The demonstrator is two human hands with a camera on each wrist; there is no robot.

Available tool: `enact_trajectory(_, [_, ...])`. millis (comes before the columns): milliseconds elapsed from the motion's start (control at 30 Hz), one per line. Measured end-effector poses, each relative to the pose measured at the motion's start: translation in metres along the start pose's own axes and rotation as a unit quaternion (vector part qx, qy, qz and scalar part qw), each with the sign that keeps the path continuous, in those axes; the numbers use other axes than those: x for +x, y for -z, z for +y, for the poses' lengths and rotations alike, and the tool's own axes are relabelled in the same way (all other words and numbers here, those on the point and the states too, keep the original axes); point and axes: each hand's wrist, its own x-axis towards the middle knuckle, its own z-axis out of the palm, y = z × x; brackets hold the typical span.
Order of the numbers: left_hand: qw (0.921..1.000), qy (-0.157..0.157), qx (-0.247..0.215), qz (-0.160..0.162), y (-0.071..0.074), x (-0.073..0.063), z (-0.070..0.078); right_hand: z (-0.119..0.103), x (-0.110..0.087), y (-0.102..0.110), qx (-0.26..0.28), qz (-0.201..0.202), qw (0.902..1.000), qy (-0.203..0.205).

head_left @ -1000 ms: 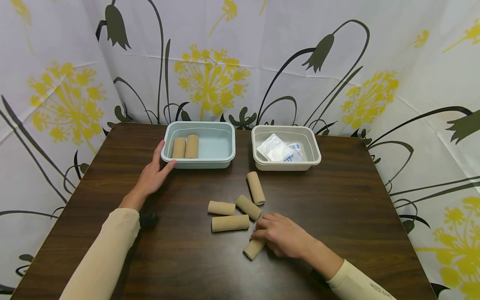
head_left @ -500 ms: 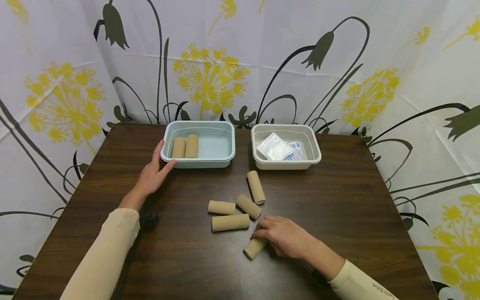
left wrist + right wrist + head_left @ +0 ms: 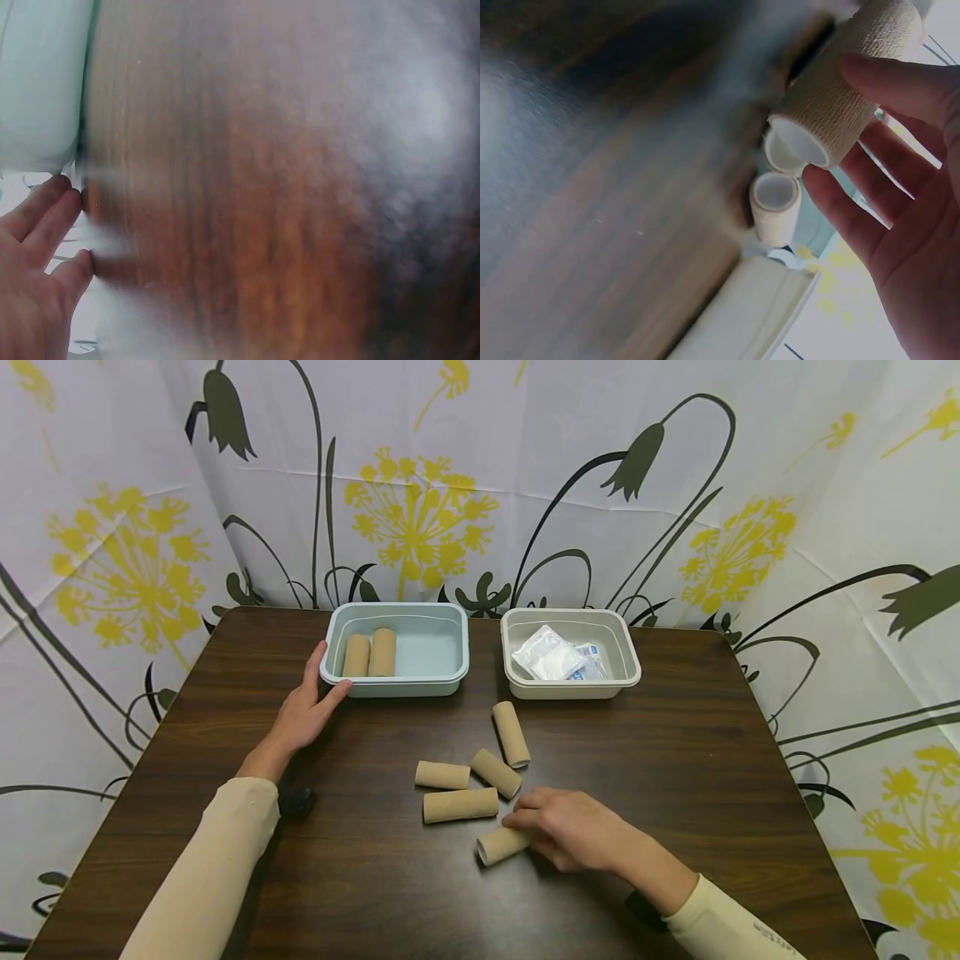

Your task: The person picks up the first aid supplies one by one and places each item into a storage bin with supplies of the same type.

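Observation:
At the left end of a light blue plastic container, my left hand touches the side with straight fingers, its thumb at the front corner. Two cardboard tubes stand or lean side by side in that container's left part. My right hand pinches another cardboard tube low over the table; the right wrist view shows the thumb across this tube and fingers beneath it. Just beyond lie several loose tubes, among them a long one, a short one, a slanted one and one further back.
A beige container with clear and blue-printed plastic packets stands right of the blue one. Both are near the far edge of the dark wooden table. A flower-patterned curtain hangs behind.
The tube in my right hand has swung round, its free end moving left and slightly up, so it lies closer to level. My left hand has stayed at the blue container.

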Motion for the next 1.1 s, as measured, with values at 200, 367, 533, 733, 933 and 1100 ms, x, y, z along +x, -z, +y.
enact_trajectory(200, [1.0000, 0.004, -0.005, -0.003, 0.001, 0.000, 0.001, 0.006, 0.003, 0.014, 0.021, 0.041, 0.9989, -0.012])
enact_trajectory(367, [1.0000, 0.003, -0.006, -0.002, 0.000, 0.001, 0.002, 0.013, 0.009, 0.025, 0.036, 0.077, 0.9959, -0.029])
enact_trajectory(533, [1.0000, 0.005, -0.004, -0.002, 0.000, 0.000, 0.001, 0.018, 0.020, 0.034, 0.062, 0.096, 0.9915, -0.063])
enact_trajectory(733, [0.9999, 0.010, -0.005, -0.007, 0.001, 0.000, 0.000, 0.030, 0.043, 0.038, 0.083, 0.110, 0.9857, -0.097])
enact_trajectory(933, [0.9999, 0.008, -0.010, -0.008, 0.000, 0.000, 0.001, 0.045, 0.068, 0.039, 0.140, 0.156, 0.9699, -0.124])
enact_trajectory(1100, [0.9999, 0.008, -0.013, -0.008, 0.001, 0.000, 0.002, 0.052, 0.089, 0.038, 0.189, 0.175, 0.9529, -0.160])
